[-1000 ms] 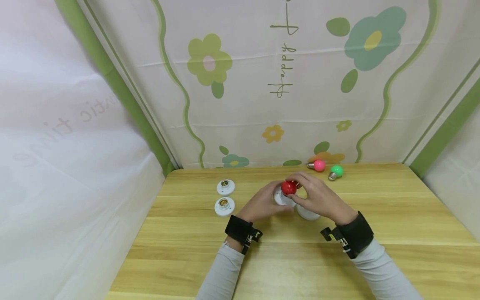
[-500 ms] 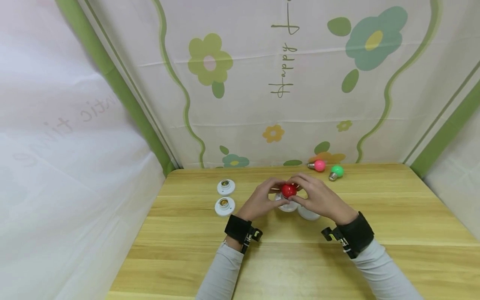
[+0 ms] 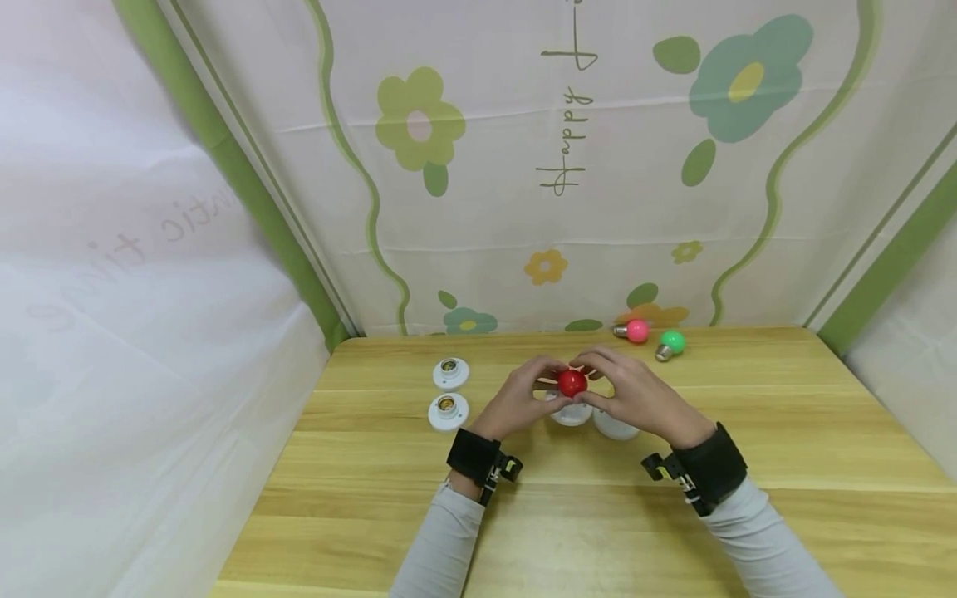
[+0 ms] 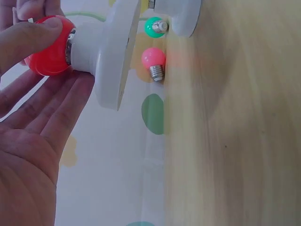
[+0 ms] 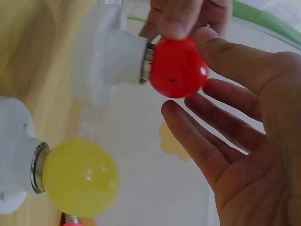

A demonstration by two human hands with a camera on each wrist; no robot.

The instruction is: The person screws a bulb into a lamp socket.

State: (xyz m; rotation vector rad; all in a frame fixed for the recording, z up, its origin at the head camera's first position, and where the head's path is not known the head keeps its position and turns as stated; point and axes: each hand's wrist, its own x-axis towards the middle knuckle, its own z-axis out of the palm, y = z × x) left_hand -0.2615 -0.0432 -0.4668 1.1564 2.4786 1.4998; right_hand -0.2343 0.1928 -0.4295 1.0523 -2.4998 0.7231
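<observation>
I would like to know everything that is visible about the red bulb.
The red bulb has a round, glossy globe, seemingly plastic or glass, and a silvery metal base partly inside a white socket; a strip of metal shows above the socket's neck. It points roughly upward, looks unlit, and is beside the yellow bulb. The left hand and right hand surround it, both thumbs touching it.

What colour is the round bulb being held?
The round glossy bulb is red, clearest in the right wrist view.
</observation>
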